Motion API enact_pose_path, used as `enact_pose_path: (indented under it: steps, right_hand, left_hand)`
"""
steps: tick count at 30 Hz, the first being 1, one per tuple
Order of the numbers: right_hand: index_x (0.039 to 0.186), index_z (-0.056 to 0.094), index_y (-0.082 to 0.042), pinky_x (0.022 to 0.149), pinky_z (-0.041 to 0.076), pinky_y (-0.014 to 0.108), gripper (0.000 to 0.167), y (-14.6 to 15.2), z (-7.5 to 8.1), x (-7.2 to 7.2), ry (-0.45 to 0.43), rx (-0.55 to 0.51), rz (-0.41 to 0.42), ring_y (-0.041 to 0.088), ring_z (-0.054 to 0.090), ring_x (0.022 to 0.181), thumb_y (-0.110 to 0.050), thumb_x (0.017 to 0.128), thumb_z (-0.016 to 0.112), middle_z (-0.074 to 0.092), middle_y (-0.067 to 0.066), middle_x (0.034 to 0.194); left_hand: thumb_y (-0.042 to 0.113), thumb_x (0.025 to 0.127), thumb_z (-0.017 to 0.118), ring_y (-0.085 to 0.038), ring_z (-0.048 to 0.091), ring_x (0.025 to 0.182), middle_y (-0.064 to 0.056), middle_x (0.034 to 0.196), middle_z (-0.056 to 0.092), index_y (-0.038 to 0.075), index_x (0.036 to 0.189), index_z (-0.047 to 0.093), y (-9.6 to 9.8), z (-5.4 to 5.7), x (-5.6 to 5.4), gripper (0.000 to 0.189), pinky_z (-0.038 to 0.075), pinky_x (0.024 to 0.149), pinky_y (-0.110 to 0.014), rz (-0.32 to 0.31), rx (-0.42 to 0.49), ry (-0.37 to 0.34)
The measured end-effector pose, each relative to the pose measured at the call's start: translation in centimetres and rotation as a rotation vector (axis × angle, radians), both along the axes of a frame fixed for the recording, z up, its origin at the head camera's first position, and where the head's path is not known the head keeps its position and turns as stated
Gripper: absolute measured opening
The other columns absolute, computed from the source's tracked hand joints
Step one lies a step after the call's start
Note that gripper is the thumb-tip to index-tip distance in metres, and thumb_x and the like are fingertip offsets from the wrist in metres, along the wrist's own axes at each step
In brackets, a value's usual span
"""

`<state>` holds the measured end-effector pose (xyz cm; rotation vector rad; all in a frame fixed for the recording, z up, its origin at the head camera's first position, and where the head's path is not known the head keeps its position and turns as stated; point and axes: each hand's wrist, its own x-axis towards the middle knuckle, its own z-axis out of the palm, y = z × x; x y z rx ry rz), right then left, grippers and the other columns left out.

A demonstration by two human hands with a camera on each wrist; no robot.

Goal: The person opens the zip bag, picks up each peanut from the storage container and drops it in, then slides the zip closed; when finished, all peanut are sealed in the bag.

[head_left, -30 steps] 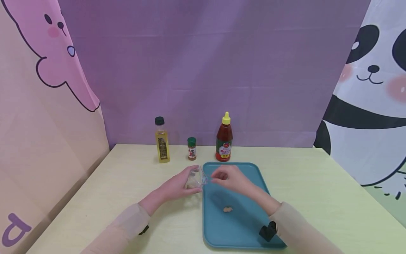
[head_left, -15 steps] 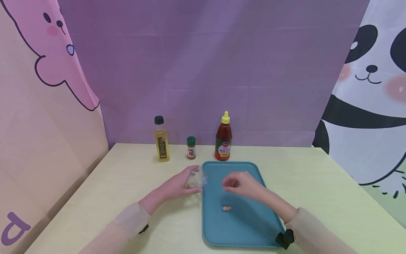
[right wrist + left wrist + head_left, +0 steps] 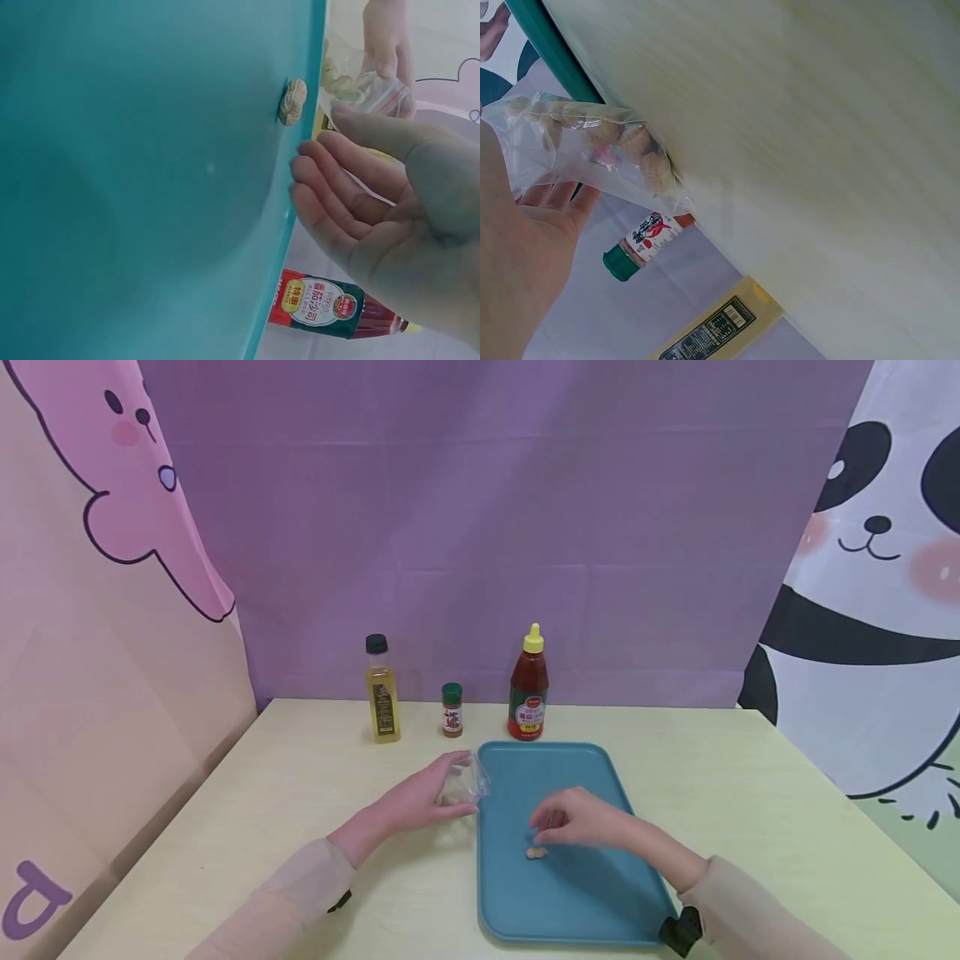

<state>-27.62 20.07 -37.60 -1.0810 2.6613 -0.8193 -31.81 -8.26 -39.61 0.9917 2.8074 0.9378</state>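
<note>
My left hand (image 3: 420,795) grips a clear plastic zip bag (image 3: 467,781) beside the tray's left edge. Several peanuts in their shells (image 3: 656,171) show through the bag in the left wrist view. A single unshelled peanut (image 3: 536,853) lies on the blue tray (image 3: 570,910). Just above that peanut hovers my right hand (image 3: 581,818), its fingers loosely bent, with nothing between them in the right wrist view. There the peanut (image 3: 293,103) sits on the tray a little away from the fingertips (image 3: 304,166).
Along the back of the table (image 3: 697,777) stand an oil bottle (image 3: 385,710) with a dark cap, a small green-capped spice jar (image 3: 452,718) and a ketchup bottle (image 3: 528,693) with a yellow nozzle. A purple cloth (image 3: 480,527) hangs behind them.
My right hand has moved away from the bag's mouth, to the right and then down over the peanut on the tray. The left hand and the bag have stayed in place.
</note>
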Motion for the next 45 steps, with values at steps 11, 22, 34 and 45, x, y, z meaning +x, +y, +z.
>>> enact_pose_path:
  steps: [11, 22, 34, 45]
  right_hand:
    - [0.091, 0.072, -0.005, 0.064, 0.05, 0.017, 0.017, -0.3, -0.1, 0.2, -0.084, 0.048, 0.003, 0.0, 0.058, 0.07, -0.02, 0.083, 0.071, 0.07, 0.0, 0.081]
    - [0.085, 0.073, -0.006, 0.064, 0.05, 0.016, 0.013, -0.4, 0.0, 0.3, -0.099, 0.056, 0.045, -0.002, 0.056, 0.069, -0.018, 0.081, 0.073, 0.067, -0.002, 0.08]
    - [0.086, 0.069, -0.011, 0.064, 0.05, 0.018, 0.013, 0.2, 0.5, 0.2, -0.079, 0.035, 0.016, 0.001, 0.059, 0.069, -0.023, 0.086, 0.068, 0.069, -0.004, 0.078]
    - [0.092, 0.071, -0.014, 0.062, 0.051, 0.02, 0.019, -0.3, 1.5, -0.5, 0.043, -0.054, -0.101, 0.004, 0.057, 0.067, -0.031, 0.087, 0.066, 0.07, 0.003, 0.083]
  left_hand:
    - [0.057, 0.081, 0.062, -0.019, 0.043, 0.13, 0.003, 0.146, 0.039, 0.02, 0.148, 0.022, 0.0, -0.3, -0.2, 0.086, 0.038, 0.107, -0.041, 0.009, -0.002, -0.005]
    - [0.058, 0.081, 0.062, -0.019, 0.043, 0.13, 0.003, 0.146, 0.039, 0.019, 0.148, 0.021, -0.1, -0.3, -0.3, 0.088, 0.038, 0.107, -0.041, 0.015, 0.0, -0.01]
    - [0.056, 0.082, 0.063, -0.019, 0.045, 0.128, 0.002, 0.147, 0.039, 0.019, 0.148, 0.022, 0.1, -0.3, -0.2, 0.086, 0.039, 0.106, -0.041, 0.011, -0.004, -0.013]
    - [0.055, 0.082, 0.063, -0.02, 0.046, 0.127, 0.001, 0.145, 0.041, 0.02, 0.147, 0.022, 0.1, -0.3, 0.0, 0.085, 0.041, 0.104, -0.042, 0.007, 0.0, -0.016]
